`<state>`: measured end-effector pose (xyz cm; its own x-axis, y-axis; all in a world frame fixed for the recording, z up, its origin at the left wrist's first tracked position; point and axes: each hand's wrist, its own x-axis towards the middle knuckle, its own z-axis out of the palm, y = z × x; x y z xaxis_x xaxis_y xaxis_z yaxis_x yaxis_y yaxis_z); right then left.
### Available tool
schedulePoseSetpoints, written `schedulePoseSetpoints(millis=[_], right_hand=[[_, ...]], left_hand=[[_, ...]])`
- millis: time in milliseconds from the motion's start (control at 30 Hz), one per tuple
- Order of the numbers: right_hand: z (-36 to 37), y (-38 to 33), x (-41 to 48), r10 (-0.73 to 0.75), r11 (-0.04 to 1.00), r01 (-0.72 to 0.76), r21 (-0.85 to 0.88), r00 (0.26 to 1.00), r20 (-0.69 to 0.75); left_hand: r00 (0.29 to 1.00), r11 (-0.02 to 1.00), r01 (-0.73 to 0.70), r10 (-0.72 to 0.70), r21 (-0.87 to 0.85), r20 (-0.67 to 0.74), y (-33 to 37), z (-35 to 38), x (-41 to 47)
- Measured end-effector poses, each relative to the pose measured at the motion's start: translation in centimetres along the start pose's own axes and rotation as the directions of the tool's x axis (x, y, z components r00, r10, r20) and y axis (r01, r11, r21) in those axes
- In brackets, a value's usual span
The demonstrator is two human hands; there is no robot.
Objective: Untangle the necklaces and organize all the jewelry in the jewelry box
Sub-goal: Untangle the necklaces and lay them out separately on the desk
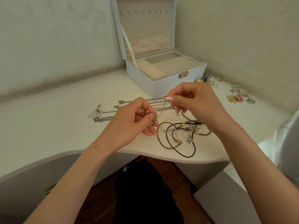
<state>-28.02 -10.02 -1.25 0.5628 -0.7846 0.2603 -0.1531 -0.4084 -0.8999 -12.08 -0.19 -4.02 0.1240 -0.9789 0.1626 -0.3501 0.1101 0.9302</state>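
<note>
A white tabletop with a curved front edge is set into a corner formed by two pale, faintly patterned walls. At the back of the surface, near the corner, a white jewelry box is placed with its lid raised upright; a beige lining, a row of small hooks and a cream ribbon at the left side are seen inside. Peach ring rolls and beige compartments are shown in the top tray, and a metal latch is fixed to the front wall.

Several silver chains are laid in rough rows on the tabletop, left of centre and in front of the box. A tangle of black cords mixed with fine chains and small charms is spread near the front edge, one loop reaching almost to it. Loose earrings and rings are scattered at the right, close to the wall.

A thin chain is held above the tabletop between both hands. It is pinched by the curled fingers of the left hand at a beaded part, and its upper end is clamped between the thumb and forefinger of the right hand, just in front of the box.

Below the edge, grey desk panels, a brown wooden floor and dark clothing are visible.
</note>
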Motion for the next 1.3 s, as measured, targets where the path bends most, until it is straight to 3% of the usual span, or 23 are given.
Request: schedulePoseSetpoints(millis=[167, 267, 333, 467, 600, 800, 967, 1167, 1233, 1300], right_hand=[[2.1, 0.6, 0.5, 0.026, 0.979, 0.003, -0.202, 0.990, 0.141], [2.6, 0.7, 0.1, -0.029, 0.945, 0.072, -0.319, 0.990, 0.139], [2.3, 0.6, -0.6, -0.046, 0.948, 0.082, -0.306, 0.991, 0.123], [2.0, 0.5, -1.6, 0.065, 0.957, 0.016, -0.291, 0.962, 0.265], [2.3, 0.8, -1.7, 0.107, 0.986, -0.074, -0.146, 0.966, 0.235], [0.8, 1.0, -1.8, 0.117, 0.990, -0.100, -0.102, 0.978, 0.176], [-1.1, 1.0, -2.0, -0.017, 0.977, -0.009, 0.212, 0.992, 0.122], [-1.6, 1.1, -2.4, -0.086, 0.861, 0.017, 0.509, 0.990, 0.112], [-1.5, 1.2, -2.5, -0.092, 0.838, 0.017, 0.545, 0.990, 0.111], [-1.3, 1.3, -2.4, -0.085, 0.879, 0.017, 0.476, 0.989, 0.121]], left_hand=[[1.000, 1.000, -0.005, 0.005, 0.013, -0.006, 0.0, -0.4, -0.4], [1.000, 1.000, -0.008, 0.008, 0.007, -0.012, 0.1, -0.7, -0.6], [1.000, 1.000, -0.010, 0.010, 0.001, -0.020, 0.2, -0.7, -0.6], [0.999, 1.000, -0.016, 0.016, -0.002, -0.039, 0.4, -0.6, -0.5], [0.997, 0.999, -0.014, 0.016, 0.029, -0.069, 0.4, -0.4, -0.4], [0.991, 0.991, 0.033, -0.015, 0.132, -0.132, -0.3, -0.6, -0.3], [0.992, 0.990, 0.049, -0.034, 0.131, -0.118, -0.7, -0.4, -0.2], [0.996, 0.993, 0.038, -0.028, 0.111, -0.090, -0.4, -0.2, 0.1], [0.996, 0.994, 0.033, -0.024, 0.102, -0.085, -0.3, 0.1, 0.3], [0.997, 0.994, 0.030, -0.022, 0.103, -0.076, -0.2, 0.3, 0.4]])
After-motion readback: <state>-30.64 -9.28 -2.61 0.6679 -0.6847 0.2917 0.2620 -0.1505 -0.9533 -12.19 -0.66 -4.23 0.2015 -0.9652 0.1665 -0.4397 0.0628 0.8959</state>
